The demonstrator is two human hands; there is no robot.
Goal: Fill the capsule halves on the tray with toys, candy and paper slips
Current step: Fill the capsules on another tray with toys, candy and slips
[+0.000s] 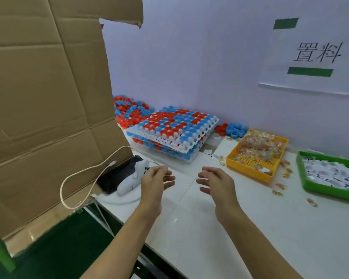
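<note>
Head view shows two hands, left hand [156,179] and right hand [215,183], fingers spread and holding nothing, over the table [250,228], with two stacked capsule trays [175,129] at twelve o'clock, one candy basket [248,168] and one slip tray [318,187] at two o'clock.

Bright, even light washes the scene with a cool, bluish cast on the wall [189,57]. Shadows are faint and soft. A few small glints show on the white table [250,228] near the lower centre. Everything looks slightly soft, and blur grows toward the lower left corner. Straight edges bend near the frame borders, a wide-angle distortion.
</note>
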